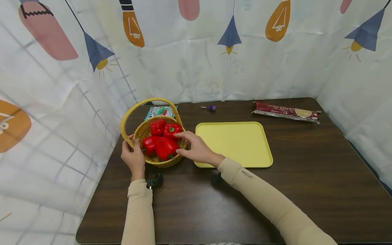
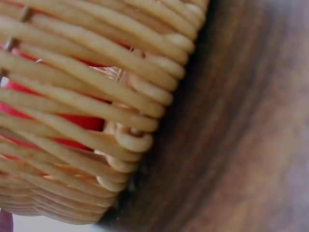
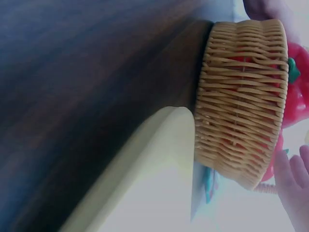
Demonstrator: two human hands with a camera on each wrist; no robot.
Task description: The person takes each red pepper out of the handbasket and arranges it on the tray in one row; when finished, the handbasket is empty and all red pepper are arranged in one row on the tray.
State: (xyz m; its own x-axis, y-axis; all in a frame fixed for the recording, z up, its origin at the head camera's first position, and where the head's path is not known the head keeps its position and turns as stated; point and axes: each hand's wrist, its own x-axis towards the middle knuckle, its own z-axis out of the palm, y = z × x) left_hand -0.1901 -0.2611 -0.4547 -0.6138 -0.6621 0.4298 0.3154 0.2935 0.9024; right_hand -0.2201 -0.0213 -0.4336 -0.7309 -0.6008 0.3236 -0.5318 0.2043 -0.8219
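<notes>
A yellow wicker basket [image 1: 163, 164] with an arched handle [image 1: 148, 101] holds several red bell peppers [image 1: 166, 148] at the left of the table. My left hand [image 1: 134, 159] grips the basket's left side, where the handle meets the rim. In the left wrist view the woven wall [image 2: 82, 101] fills much of the picture, red showing through its gaps. Over the basket's right rim reaches my right hand [image 1: 197, 148], thumb and fingers spread beside the peppers. The right wrist view shows its fingers [image 3: 288, 179] extended by a pepper [image 3: 297, 92]; contact is unclear.
A yellow tray [image 1: 235, 144] lies right of the basket, close to it. Behind the basket is a teal packet [image 1: 159, 111]. A purple lollipop [image 1: 211, 108] and a dark red spaghetti packet [image 1: 286, 112] lie toward the table's back edge. Patterned curtains enclose the table.
</notes>
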